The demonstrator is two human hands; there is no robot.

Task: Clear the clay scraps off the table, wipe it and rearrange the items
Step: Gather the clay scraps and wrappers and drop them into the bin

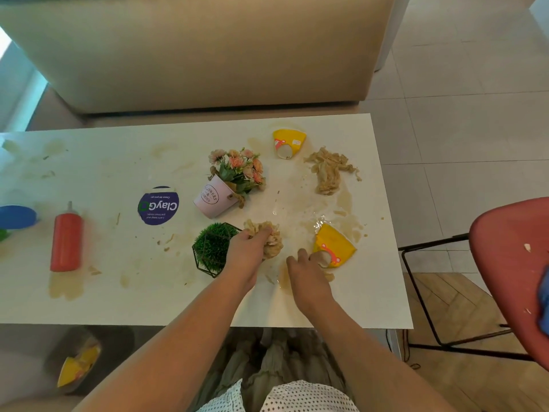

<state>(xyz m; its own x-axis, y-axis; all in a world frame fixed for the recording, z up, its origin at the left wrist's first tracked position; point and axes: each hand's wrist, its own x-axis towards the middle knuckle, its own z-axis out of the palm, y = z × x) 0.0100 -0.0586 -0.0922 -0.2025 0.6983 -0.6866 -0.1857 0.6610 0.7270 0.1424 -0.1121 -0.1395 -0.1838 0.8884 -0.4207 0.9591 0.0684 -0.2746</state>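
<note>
On the white table [124, 298], smeared with brown clay stains, my left hand [245, 251] grips a crumpled, clay-soaked tissue wad [271, 243] beside a green plant ball in a black wire frame [212, 251]. My right hand [306, 272] pinches the rim of a tipped yellow paper cup [337, 248] lying in a wet puddle. A second yellow cup [288, 141] lies on its side at the far edge. Another soiled tissue heap [328, 171] lies right of it. A pink flower pot [212, 200] is tipped over mid-table.
A red squeeze bottle [66, 239] lies at the left, a blue bowl [17, 217] beyond it. A round purple ClayGo sticker [158, 207] sits mid-table. A red chair [511, 263] stands right. A bin with a yellow cup [77, 365] sits under the table's near left.
</note>
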